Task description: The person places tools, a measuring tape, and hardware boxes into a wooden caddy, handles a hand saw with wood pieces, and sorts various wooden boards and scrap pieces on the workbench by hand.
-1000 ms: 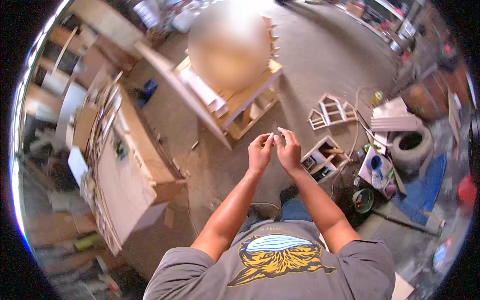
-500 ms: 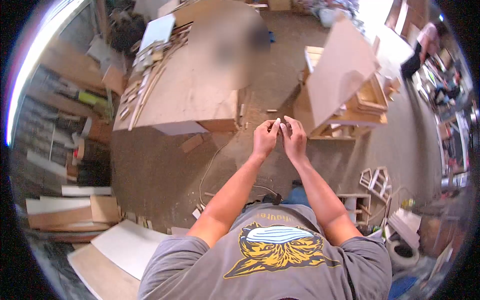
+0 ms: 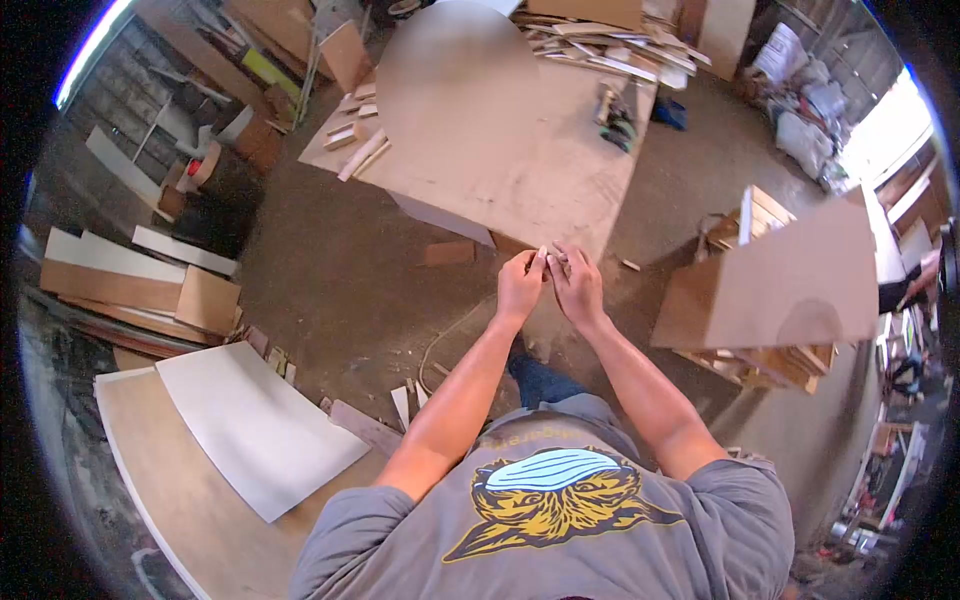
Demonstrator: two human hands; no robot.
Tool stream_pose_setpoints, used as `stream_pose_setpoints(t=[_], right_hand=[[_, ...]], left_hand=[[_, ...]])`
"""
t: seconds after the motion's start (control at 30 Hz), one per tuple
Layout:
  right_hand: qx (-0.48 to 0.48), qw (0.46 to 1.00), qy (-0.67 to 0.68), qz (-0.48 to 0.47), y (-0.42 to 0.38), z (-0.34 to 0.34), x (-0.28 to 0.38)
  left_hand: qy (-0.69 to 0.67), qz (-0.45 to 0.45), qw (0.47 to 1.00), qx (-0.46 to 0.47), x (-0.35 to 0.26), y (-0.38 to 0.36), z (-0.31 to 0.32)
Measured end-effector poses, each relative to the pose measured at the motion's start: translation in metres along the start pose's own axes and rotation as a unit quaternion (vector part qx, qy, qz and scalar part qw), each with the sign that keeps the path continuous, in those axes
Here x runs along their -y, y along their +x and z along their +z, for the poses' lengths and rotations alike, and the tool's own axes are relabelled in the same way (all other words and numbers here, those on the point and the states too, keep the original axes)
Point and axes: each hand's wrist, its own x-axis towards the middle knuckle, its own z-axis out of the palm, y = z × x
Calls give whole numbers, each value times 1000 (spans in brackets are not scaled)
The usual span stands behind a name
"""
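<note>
Held out over the floor in front of me, my left hand (image 3: pixel 520 287) is closed, its thumb and fingertips pinched together. My right hand (image 3: pixel 577 285) is right beside it, fingers bent inward, the fingertips of both almost touching. Whatever they pinch, if anything, is too small to make out. Just beyond my fingers is the near corner of a large wooden worktable (image 3: pixel 470 170). On its right side lies a dark and green tool (image 3: pixel 615 118), perhaps a power tool.
Wood strips (image 3: pixel 610 45) are heaped at the table's far end. To the right, a brown board (image 3: pixel 780 280) leans over a wooden frame. White sheets (image 3: pixel 255 425) lie at lower left, and a wood block (image 3: pixel 448 253) is on the floor. Sacks (image 3: pixel 805 110) stand far right.
My view has turned left, so the worktable and the leaning board now appear farther right. The tool on the table has come into sight. My hands stay close together, fingers pinched.
</note>
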Motion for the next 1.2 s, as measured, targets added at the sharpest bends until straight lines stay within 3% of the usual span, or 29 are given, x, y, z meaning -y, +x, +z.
stream_pose_setpoints(t=[0.2,0.3,0.4,0.5,0.6,0.8,0.9,1.03,1.1,1.13,1.2], right_hand=[[44,996,59,-44,111,119,19],[69,993,75,-56,161,166,42],[94,990,68,-78,199,213,62],[105,987,74,-99,227,267,78],[126,984,87,-87,251,316,101],[108,987,78,-85,304,437,149],[101,989,65,-88,326,498,173],[75,992,75,-61,358,549,210],[38,996,67,-41,366,549,215],[16,998,58,-29,370,540,219],[-22,1000,16,14,371,517,216]], left_hand=[[99,-59,993,-14,11,124,-91],[84,-11,994,-68,33,175,-128],[4,-42,994,-105,41,211,-168],[42,-78,991,-101,52,245,-217],[-4,-31,990,-136,66,279,-261],[24,-60,994,-85,101,367,-375],[8,-23,990,-136,106,400,-425],[14,-24,997,-79,115,451,-479],[-37,-1,998,-44,126,476,-476],[70,10,997,-15,109,481,-474],[22,36,999,32,116,493,-450]])
